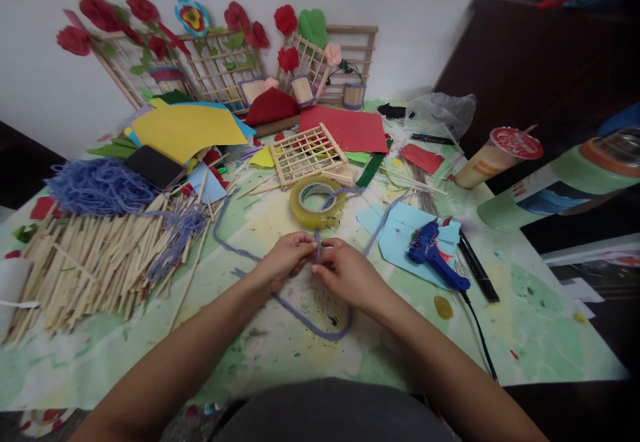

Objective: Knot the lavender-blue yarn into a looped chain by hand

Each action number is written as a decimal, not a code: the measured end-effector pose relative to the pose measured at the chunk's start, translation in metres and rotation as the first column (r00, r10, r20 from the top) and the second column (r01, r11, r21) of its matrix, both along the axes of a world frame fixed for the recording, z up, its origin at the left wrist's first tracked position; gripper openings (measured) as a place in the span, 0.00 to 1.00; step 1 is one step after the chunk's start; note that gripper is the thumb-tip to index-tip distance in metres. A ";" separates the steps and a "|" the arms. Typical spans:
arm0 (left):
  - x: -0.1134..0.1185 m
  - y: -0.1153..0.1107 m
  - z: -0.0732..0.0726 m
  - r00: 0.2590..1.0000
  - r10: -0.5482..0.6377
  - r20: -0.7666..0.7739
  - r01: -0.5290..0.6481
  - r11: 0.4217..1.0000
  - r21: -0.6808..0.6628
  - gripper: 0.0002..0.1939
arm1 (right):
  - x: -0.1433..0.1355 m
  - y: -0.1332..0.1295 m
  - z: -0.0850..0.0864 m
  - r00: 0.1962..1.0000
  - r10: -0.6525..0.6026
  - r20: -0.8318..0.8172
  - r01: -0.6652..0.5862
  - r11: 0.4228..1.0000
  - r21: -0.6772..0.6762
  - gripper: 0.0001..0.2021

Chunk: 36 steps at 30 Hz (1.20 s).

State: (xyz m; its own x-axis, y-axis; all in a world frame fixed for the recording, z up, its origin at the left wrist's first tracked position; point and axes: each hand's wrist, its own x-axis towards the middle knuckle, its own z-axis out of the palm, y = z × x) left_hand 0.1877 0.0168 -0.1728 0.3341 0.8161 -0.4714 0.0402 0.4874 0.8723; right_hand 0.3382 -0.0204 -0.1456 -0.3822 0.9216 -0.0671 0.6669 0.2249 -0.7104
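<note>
Purple yarn runs in loose loops over the table around both hands. My left hand pinches the yarn near the middle of the table. Close beside it, my right hand has its thumb and fingers closed on the same yarn, the fingertips almost meeting the left ones. Just beyond the fingers lies a roll of clear yellowish tape, with a strand of yarn passing through its centre and over its rim. How the yarn is wound between the fingertips is too small to make out.
Wooden sticks and a purple yarn heap lie at left. A small stick lattice sits behind the tape. At right are a blue glue gun with its cord, a black marker, a drink cup and a bottle.
</note>
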 end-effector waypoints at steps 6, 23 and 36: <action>0.001 -0.002 0.002 0.981 0.043 0.189 -0.029 0.997 -0.074 0.11 | -0.005 -0.005 0.000 0.986 0.052 0.159 -0.043 0.998 -0.054 0.11; 0.000 0.000 0.004 0.965 0.107 0.238 -0.068 0.984 -0.167 0.08 | 0.113 0.054 -0.002 0.701 -0.709 0.070 0.595 0.637 0.490 0.24; 0.000 -0.003 0.004 0.964 0.072 0.255 -0.034 0.988 -0.150 0.08 | 0.016 0.027 -0.013 0.966 -0.258 -0.002 0.240 0.896 0.375 0.07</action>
State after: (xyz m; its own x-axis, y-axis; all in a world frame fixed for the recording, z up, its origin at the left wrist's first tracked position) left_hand 0.1880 0.0140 -0.1691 0.4185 0.7663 -0.4875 -0.2070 0.6031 0.7703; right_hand 0.3541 0.0066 -0.1586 -0.1421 0.9483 0.2838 0.7655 0.2870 -0.5759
